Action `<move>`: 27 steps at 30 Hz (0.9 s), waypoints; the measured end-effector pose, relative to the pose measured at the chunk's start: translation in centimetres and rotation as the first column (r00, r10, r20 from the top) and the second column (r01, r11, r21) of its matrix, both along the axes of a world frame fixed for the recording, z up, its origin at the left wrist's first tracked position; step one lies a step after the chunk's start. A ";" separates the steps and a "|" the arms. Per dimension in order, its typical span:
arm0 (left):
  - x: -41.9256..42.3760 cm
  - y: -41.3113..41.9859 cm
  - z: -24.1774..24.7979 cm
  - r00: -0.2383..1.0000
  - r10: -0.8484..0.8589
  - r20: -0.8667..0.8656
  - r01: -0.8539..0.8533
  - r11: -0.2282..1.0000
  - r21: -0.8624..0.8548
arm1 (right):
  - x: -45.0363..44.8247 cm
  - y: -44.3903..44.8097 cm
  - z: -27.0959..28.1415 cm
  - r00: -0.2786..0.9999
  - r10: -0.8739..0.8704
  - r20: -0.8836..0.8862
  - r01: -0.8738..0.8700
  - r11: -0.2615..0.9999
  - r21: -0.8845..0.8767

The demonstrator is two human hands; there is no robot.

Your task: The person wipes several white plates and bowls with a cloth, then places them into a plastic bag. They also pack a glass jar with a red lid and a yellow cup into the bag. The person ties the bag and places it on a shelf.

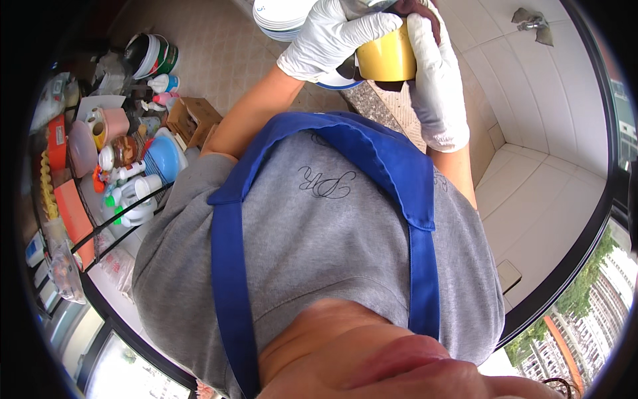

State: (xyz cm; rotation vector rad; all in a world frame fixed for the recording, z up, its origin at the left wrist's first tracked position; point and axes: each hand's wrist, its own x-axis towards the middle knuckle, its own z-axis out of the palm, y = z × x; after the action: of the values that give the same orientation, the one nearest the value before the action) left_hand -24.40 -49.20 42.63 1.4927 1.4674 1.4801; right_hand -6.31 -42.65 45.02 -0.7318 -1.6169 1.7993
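Observation:
Near the top edge, both my hands wear white gloves and are around a glossy yellow cup-like vessel (pixel 386 55). My left hand (pixel 329 40) lies along its left side, the thumb stretched across its upper part. My right hand (pixel 433 75) presses against the right side, with a dark red cloth (pixel 426 12) by its fingers. A grey, shiny item (pixel 366 6) beside my left fingers is cut off by the frame, so I cannot tell what it is. Behind my left hand is a stack of white dishes (pixel 279 20); a blue-rimmed white dish (pixel 341 82) shows partly below the vessel.
A speckled stone edge (pixel 371 102) runs below my hands. To the left, a wire rack (pixel 119 214) carries bottles, jars and a blue basin (pixel 163 158), near a cardboard box (pixel 192 119) and buckets (pixel 149 55). A tap (pixel 532 23) juts from the tiled wall (pixel 543 99) at right.

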 end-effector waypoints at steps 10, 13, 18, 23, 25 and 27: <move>0.9 -0.4 -1.3 0.943 -0.030 0.331 0.005 0.997 0.077 | -1.5 2.3 -6.9 0.959 -0.262 0.105 0.155 0.800 0.579; 2.1 -0.1 -2.3 0.981 0.165 0.099 -0.183 0.957 0.225 | -2.5 1.8 -6.3 0.893 -0.393 -0.219 0.414 0.908 0.058; 3.3 -0.9 -0.8 0.916 0.357 -0.181 -0.321 0.926 0.199 | -4.3 -0.5 -3.6 0.897 -0.381 -0.225 0.414 0.902 0.121; 2.0 -1.4 1.2 0.975 0.212 -0.069 -0.218 0.972 -0.093 | -2.4 -1.2 -0.5 0.946 -0.310 0.098 0.306 0.951 0.047; 1.9 -1.5 1.3 0.971 0.220 0.090 -0.227 0.970 0.087 | -1.6 -1.4 0.3 0.983 -0.153 -0.101 0.140 0.982 -0.123; 2.3 -1.8 1.0 1.000 0.009 0.001 -0.009 0.992 0.127 | -0.7 -1.9 0.6 0.994 -0.090 0.059 0.105 0.918 -0.383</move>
State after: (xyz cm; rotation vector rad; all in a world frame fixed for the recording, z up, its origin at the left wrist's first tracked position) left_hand -22.14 -51.00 43.64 1.5609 1.4046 1.6053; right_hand -6.98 -44.56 45.62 -1.0102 -1.2325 2.0653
